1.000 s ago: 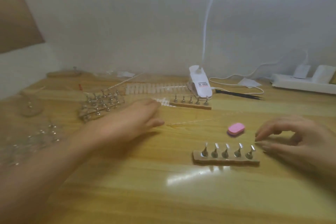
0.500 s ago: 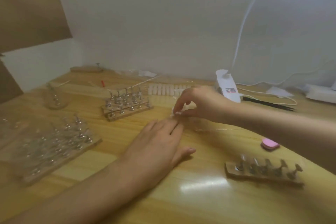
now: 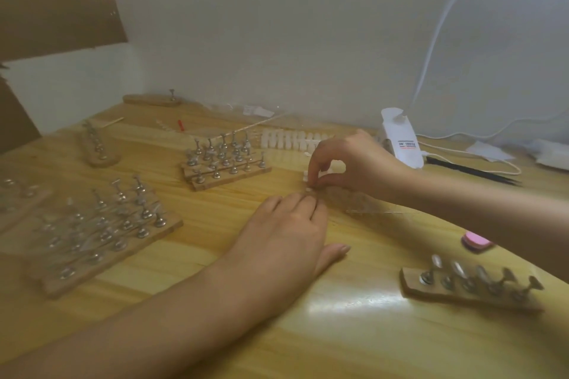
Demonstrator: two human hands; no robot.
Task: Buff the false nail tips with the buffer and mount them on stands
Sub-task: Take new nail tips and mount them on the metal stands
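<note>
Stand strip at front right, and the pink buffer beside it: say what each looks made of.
Stand strip: the base looks like plain light wood, matte brown with no shine. Its pegs look like metal, grey with bright glints. Pink buffer: probably foam or soft plastic, matte with rounded edges, but too blurred to be sure.

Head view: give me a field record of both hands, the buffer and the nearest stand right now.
left hand: flat on table, fingers straight, fingertips beside the pinched tip
right hand: pinches a small white nail tip
buffer: pink, lying on table, untouched, partly hidden by right forearm
near stand: wooden base, five metal holders; too blurred to tell if tips are mounted
spare tips: white row at back
</note>
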